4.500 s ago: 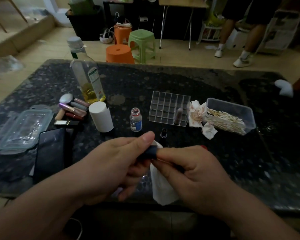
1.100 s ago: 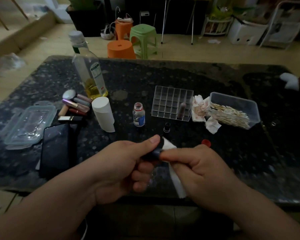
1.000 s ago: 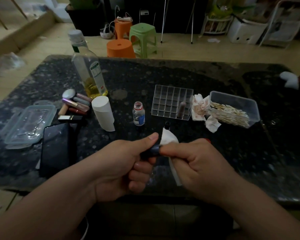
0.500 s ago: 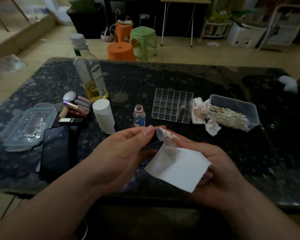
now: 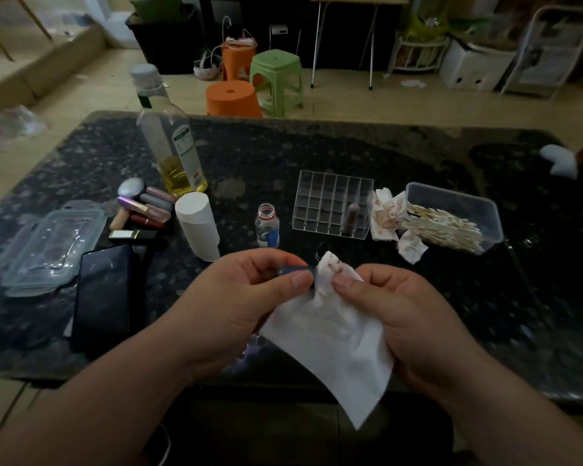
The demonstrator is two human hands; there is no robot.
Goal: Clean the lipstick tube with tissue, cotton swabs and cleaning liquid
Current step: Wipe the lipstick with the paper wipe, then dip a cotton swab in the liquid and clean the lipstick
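Observation:
My left hand (image 5: 236, 304) pinches a dark lipstick tube (image 5: 295, 271) between thumb and fingers; only a short stretch of the tube shows. My right hand (image 5: 398, 317) holds a white tissue (image 5: 330, 338), spread open and hanging down, with red stains near its top corner pressed against the tube's end. A small open bottle of cleaning liquid (image 5: 267, 225) stands just beyond my hands. Cotton swabs (image 5: 441, 228) lie in a clear plastic box (image 5: 451, 200) to the right.
On the dark stone table (image 5: 317, 153): a tall oil bottle (image 5: 170, 142), a white tissue roll (image 5: 197, 225), a clear grid organiser (image 5: 332, 203) with one tube in it, stained tissues (image 5: 389, 213), several lipsticks (image 5: 142, 210), a phone (image 5: 103, 290), a clear lid (image 5: 51, 243).
The tissue, earlier wrapped tightly around the tube, has been unfolded and now hangs open from my right hand. My left hand keeps hold of the tube.

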